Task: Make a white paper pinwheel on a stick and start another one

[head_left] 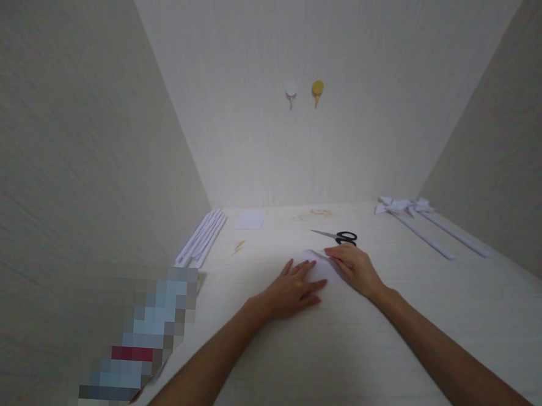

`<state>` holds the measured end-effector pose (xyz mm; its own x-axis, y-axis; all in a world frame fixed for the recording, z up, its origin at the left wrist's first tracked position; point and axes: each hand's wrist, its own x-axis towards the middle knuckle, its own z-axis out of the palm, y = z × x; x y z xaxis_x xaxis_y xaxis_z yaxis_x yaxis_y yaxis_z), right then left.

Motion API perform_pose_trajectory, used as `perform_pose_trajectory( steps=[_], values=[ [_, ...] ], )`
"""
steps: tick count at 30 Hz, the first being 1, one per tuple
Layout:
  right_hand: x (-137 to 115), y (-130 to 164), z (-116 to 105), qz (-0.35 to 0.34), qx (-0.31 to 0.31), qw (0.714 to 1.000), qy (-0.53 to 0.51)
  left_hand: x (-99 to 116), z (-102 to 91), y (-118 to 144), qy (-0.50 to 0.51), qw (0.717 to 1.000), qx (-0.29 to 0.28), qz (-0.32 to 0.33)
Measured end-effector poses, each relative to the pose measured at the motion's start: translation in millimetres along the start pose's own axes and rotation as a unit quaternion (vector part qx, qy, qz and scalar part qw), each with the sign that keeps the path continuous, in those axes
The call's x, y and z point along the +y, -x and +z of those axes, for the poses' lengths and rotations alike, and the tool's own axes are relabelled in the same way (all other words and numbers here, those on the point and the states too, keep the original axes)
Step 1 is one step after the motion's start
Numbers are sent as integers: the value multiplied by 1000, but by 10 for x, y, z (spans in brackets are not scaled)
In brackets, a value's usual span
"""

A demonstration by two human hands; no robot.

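A: Start big. What's around you?

B: You sit at a pale table (334,366) boxed in by cream walls; on the far wall at twelve o'clock hang a white hook (291,91) and a yellow hook (317,88). At ten o'clock from your hands lies a bundle of white paper strips (202,238), and at two o'clock two long paper sticks with folded bows (402,206) on their far ends. A blurred-out block sits at eight o'clock, against the left wall.

A: And the hands?

B: Your left hand (293,290) lies flat, fingers together and pressed down on a white paper sheet (323,266). Your right hand (354,268) rests on the sheet's right part, fingers curled lightly, tips on the paper; nothing is clamped. The sheet lies in the table's middle, half under both palms.

A: Which step does that look like?

B: I'd judge a fold being pressed or lined up. A clean crease calls for matched edges and a firm left hand while the right runs along it.

A: Smaller things?

B: Black-handled scissors (340,236) lie just beyond your right hand at twelve o'clock, not touched. A small white paper square (250,220) sits at eleven o'clock, and a tiny scrap (239,246) nearer.

A: Any containers?

B: None show; everything lies loose on the table.
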<state>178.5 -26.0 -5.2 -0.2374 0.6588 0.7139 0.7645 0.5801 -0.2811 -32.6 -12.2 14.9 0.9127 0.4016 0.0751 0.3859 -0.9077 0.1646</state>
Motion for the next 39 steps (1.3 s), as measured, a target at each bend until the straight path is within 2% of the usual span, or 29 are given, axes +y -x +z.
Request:
perform_pose_trajectory(
  steps=[6,9,12,17,25,29,33,39],
  values=[
    [-106,41,-15,-125,-99,984,81,-27,-16,26,18,1000,-16,-15],
    [-99,102,-48,-151,-124,975,103,-74,-8,42,33,999,-15,-13],
    [-79,138,-78,-139,-136,975,103,-112,13,47,31,999,-7,-4],
    [-70,133,-103,-151,-194,965,95,-137,24,49,18,1000,10,-3],
    [-153,162,-253,-69,-312,946,50,-135,24,58,0,1000,18,-15],
    [-169,191,-333,-63,-359,931,15,-103,6,76,8,1000,2,-10],
    [-138,199,-357,-51,-367,928,-23,-77,-14,95,15,1000,-12,1],
    [-124,187,-355,-60,-372,926,-11,-83,-5,98,9,1000,-17,2]
  ],
)
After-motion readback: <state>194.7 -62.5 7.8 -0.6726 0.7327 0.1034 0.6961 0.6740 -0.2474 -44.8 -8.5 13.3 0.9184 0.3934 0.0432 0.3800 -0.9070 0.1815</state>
